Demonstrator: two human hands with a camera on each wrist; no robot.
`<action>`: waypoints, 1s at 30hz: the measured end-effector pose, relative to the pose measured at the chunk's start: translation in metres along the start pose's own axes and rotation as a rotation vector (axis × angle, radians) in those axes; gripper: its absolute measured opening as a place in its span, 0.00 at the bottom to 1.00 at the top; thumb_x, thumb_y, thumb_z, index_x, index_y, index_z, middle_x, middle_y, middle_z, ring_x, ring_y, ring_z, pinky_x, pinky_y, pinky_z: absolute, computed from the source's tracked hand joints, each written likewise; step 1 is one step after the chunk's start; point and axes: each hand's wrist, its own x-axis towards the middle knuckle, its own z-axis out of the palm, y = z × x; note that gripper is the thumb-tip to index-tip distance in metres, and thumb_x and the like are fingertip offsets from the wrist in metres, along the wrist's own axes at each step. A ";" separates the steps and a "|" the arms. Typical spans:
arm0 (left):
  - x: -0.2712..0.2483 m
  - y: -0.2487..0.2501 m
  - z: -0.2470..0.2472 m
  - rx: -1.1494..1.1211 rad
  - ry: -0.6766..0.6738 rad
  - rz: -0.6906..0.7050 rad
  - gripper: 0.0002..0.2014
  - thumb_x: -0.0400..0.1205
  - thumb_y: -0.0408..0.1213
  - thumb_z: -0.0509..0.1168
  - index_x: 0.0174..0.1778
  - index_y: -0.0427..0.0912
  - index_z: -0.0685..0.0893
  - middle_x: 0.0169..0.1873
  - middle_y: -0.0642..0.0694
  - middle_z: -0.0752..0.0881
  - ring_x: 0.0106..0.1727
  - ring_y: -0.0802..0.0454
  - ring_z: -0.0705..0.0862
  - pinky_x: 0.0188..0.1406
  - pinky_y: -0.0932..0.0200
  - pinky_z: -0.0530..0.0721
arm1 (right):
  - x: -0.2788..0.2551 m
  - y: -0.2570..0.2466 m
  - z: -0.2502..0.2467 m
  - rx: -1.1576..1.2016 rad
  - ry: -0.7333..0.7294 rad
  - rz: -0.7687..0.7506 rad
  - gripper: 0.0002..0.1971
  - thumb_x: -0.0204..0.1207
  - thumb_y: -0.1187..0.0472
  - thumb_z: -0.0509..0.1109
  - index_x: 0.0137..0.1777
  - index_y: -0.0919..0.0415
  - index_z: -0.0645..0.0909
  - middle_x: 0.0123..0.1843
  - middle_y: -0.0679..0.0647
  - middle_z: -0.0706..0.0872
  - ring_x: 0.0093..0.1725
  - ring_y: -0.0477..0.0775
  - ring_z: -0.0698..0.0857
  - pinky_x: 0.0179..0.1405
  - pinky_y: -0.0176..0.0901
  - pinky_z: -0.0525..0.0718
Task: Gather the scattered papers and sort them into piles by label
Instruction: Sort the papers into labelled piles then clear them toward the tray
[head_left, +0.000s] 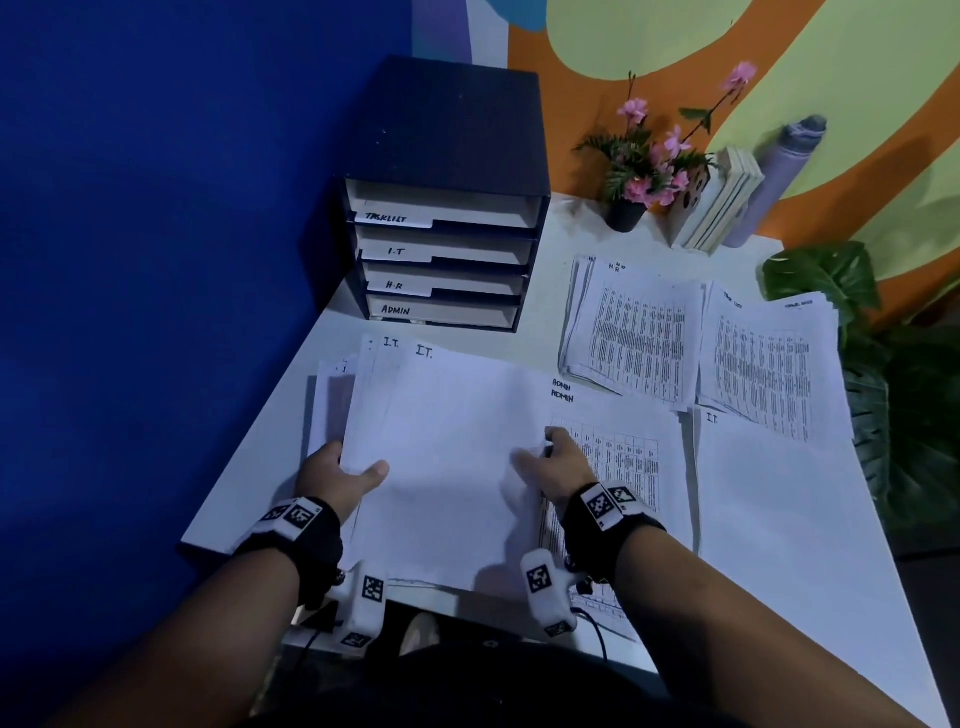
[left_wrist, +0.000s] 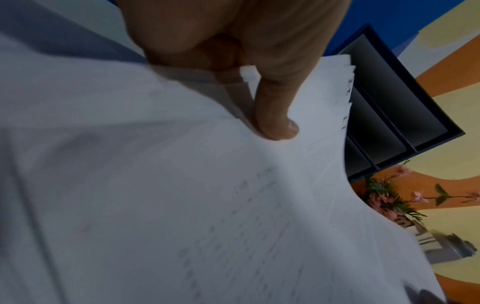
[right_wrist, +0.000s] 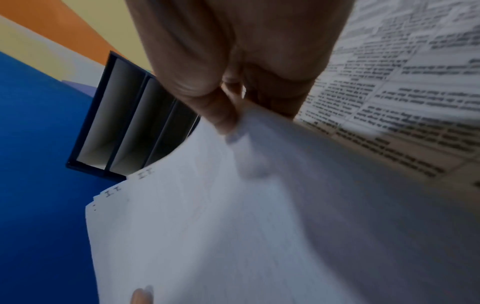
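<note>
A stack of white sheets marked "I.T." lies at the near left of the white table. My left hand grips its left edge, thumb on top, fingers hidden beneath. My right hand pinches the stack's right edge. Under that edge lies a printed sheet marked "ADMIN". Farther right sits another "I.T." sheet. At the back are an "H.R" pile and a task-list pile.
A dark four-slot file tray labelled TASKLIST, I.T, H.R, ADMIN stands at the back left against the blue wall. A flower pot, books and a grey roll line the back. A leafy plant is beyond the right edge.
</note>
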 end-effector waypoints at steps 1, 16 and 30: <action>0.000 0.000 -0.001 0.005 0.005 -0.004 0.08 0.80 0.40 0.70 0.52 0.43 0.80 0.46 0.49 0.82 0.48 0.49 0.80 0.51 0.59 0.74 | 0.002 0.001 0.001 -0.036 0.030 -0.002 0.18 0.72 0.56 0.75 0.56 0.62 0.75 0.42 0.54 0.82 0.43 0.56 0.82 0.48 0.51 0.84; 0.006 0.001 -0.003 0.032 0.085 -0.026 0.09 0.78 0.38 0.72 0.52 0.39 0.85 0.43 0.46 0.85 0.45 0.46 0.81 0.49 0.59 0.76 | 0.018 0.022 0.002 0.035 0.117 0.027 0.09 0.65 0.59 0.72 0.35 0.59 0.73 0.34 0.64 0.80 0.36 0.60 0.82 0.37 0.54 0.86; 0.014 0.010 -0.002 0.041 0.108 -0.090 0.15 0.84 0.40 0.62 0.54 0.31 0.85 0.51 0.35 0.87 0.53 0.37 0.83 0.54 0.53 0.78 | 0.016 0.026 -0.024 0.121 0.211 0.068 0.09 0.69 0.67 0.68 0.30 0.59 0.73 0.30 0.56 0.82 0.33 0.55 0.80 0.34 0.52 0.85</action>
